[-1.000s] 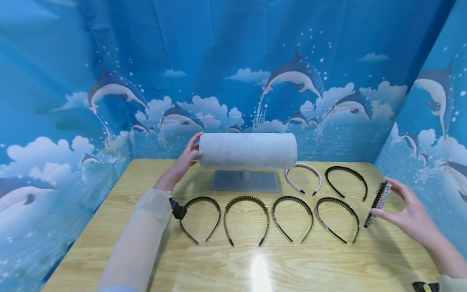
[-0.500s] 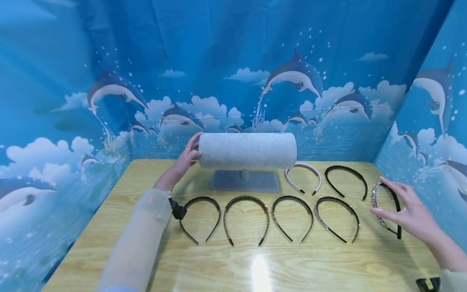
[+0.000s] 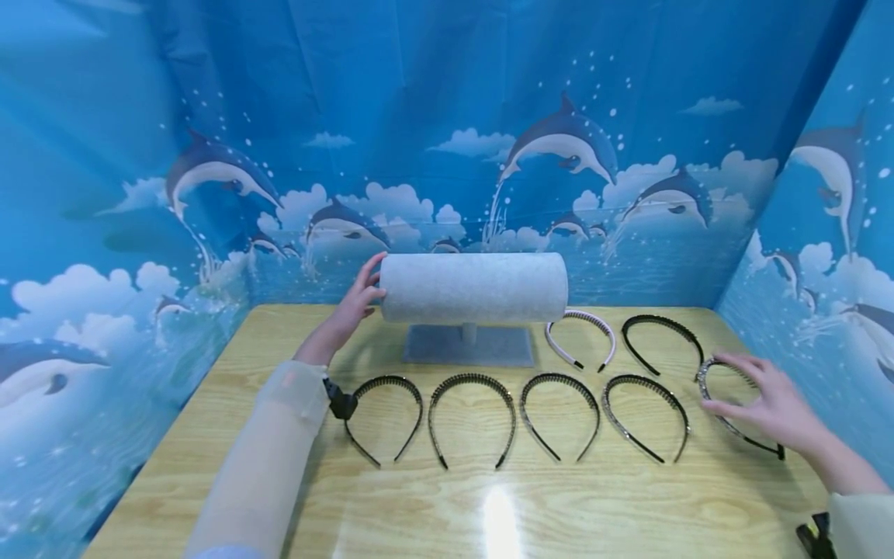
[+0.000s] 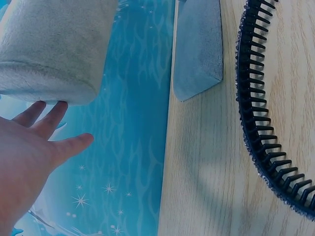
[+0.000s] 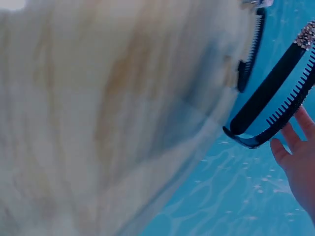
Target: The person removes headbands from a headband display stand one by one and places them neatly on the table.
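My right hand (image 3: 785,407) holds a black headband with silver sparkle (image 3: 733,429) between thumb and fingers, at the right of the table. In the right wrist view this headband (image 5: 268,88) stands tilted, its comb teeth showing and the fingertips on its edge; part of it is out of frame. My left hand (image 3: 349,314) rests its fingertips against the left end of a grey velvet roll (image 3: 475,287) on a T-shaped stand. The left wrist view has these fingers (image 4: 49,120) stretched out, touching the roll's end.
Several dark headbands lie in a front row, one of them sparkly (image 3: 472,379). Behind, a pink headband (image 3: 590,317) and a black headband (image 3: 663,322) lie right of the stand's base (image 3: 433,347). Dolphin-print curtains (image 3: 433,116) enclose the wooden table (image 3: 391,512).
My right hand has turned the headband from edge-on to lying flatter and lowered it toward the table, close to the black headband. The left hand stays at the roll.
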`<state>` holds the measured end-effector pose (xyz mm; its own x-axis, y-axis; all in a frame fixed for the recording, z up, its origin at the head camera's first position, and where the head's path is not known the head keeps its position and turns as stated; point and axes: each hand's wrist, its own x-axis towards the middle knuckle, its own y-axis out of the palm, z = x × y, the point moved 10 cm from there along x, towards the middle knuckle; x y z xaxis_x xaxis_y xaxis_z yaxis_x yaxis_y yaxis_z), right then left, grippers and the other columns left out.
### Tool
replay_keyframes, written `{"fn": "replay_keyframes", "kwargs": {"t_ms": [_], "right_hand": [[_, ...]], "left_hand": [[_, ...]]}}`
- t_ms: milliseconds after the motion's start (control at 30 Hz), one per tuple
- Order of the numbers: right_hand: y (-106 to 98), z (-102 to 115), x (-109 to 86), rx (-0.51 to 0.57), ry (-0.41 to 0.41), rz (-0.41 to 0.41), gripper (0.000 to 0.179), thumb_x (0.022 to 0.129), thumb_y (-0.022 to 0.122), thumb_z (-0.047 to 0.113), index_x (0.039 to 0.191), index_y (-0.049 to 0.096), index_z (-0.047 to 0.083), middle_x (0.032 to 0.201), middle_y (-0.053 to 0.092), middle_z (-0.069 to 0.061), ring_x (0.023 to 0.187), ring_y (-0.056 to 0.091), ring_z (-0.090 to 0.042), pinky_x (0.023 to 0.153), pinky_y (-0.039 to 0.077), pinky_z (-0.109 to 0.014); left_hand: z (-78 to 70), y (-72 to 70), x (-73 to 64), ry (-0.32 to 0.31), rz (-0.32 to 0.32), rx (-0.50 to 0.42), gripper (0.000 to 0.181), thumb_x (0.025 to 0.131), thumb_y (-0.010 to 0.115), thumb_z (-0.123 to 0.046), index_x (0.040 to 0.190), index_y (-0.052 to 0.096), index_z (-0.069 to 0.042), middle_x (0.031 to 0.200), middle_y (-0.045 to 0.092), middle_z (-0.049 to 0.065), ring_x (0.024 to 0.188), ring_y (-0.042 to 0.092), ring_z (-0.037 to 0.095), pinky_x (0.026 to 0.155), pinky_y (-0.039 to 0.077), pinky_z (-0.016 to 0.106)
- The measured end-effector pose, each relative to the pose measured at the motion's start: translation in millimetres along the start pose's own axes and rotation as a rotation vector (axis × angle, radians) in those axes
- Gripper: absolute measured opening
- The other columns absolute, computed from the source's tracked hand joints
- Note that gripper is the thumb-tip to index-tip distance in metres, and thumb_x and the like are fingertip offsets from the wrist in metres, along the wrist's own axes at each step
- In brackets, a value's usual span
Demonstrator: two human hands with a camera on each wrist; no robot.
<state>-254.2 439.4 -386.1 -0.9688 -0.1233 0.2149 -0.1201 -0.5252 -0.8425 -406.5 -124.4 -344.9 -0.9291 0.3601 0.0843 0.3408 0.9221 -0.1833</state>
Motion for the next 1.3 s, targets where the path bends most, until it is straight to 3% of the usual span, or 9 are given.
{"fn": "replay_keyframes", "kwargs": {"t_ms": [267,500,800,967,1167,1233,1300], "right_hand": [[18,-26,-1.6,-0.048,0.066,0.076,0.093,0.08,0.08,0.031,0.149,0.028,-0.004,0.135,0.022,-0.048,0.113,0.027,-0.068,0.076,0.025,-0.08],[28,-38,-2.4,-0.1,0.063,0.131,0.09,0.08,0.078,0.035,0.145,0.033,-0.007,0.133,0.027,-0.048,0.112,0.03,-0.067,0.078,0.025,-0.081],[38,-45,3.6,-0.138,0.091,0.169,0.087,0.081,0.076,0.041,0.142,0.037,-0.008,0.131,0.031,-0.046,0.111,0.032,-0.065,0.081,0.029,-0.079],[40,-45,2.9,-0.123,0.103,0.187,0.088,0.082,0.075,0.04,0.142,0.035,-0.01,0.13,0.028,-0.048,0.111,0.031,-0.066,0.081,0.029,-0.079],[29,-34,-1.0,-0.096,0.093,0.141,0.087,0.081,0.078,0.035,0.14,0.036,-0.011,0.131,0.026,-0.049,0.111,0.031,-0.068,0.081,0.027,-0.079],[25,-30,-3.8,-0.076,0.079,0.132,0.079,0.082,0.077,0.032,0.138,0.04,-0.011,0.131,0.03,-0.047,0.109,0.036,-0.065,0.079,0.031,-0.077],[21,-24,-7.1,-0.056,0.049,0.112,0.067,0.082,0.078,0.026,0.132,0.049,-0.009,0.125,0.045,-0.039,0.106,0.049,-0.05,0.081,0.042,-0.065]], "left_hand": [[-16.0,5.8,-8.7,-0.032,0.015,-0.025,0.069,0.098,0.039,-0.016,0.158,0.005,-0.022,0.16,0.008,0.018,0.141,0.017,0.045,0.107,0.01,0.068],[1.2,-1.2,1.8,-0.018,-0.001,-0.005,0.068,0.098,0.04,-0.022,0.157,0.007,-0.03,0.16,0.01,0.014,0.141,0.018,0.042,0.107,0.011,0.068],[2.1,-0.8,1.6,-0.005,-0.006,0.002,0.068,0.097,0.04,-0.024,0.157,0.008,-0.03,0.16,0.011,0.014,0.14,0.02,0.043,0.107,0.012,0.068],[3.3,-1.1,2.3,-0.003,-0.004,0.003,0.068,0.098,0.04,-0.023,0.157,0.008,-0.031,0.16,0.011,0.013,0.14,0.02,0.043,0.107,0.012,0.068],[-0.7,0.3,-0.4,-0.024,0.006,-0.016,0.067,0.099,0.04,-0.02,0.157,0.007,-0.028,0.16,0.01,0.014,0.142,0.017,0.042,0.107,0.012,0.067],[-9.0,3.2,-5.2,-0.025,0.014,-0.015,0.068,0.098,0.039,-0.018,0.158,0.006,-0.024,0.16,0.009,0.017,0.141,0.016,0.043,0.108,0.011,0.067],[-16.5,5.4,-9.8,-0.022,0.02,-0.011,0.068,0.098,0.039,-0.016,0.158,0.005,-0.021,0.159,0.008,0.019,0.141,0.016,0.044,0.107,0.011,0.068]]}}
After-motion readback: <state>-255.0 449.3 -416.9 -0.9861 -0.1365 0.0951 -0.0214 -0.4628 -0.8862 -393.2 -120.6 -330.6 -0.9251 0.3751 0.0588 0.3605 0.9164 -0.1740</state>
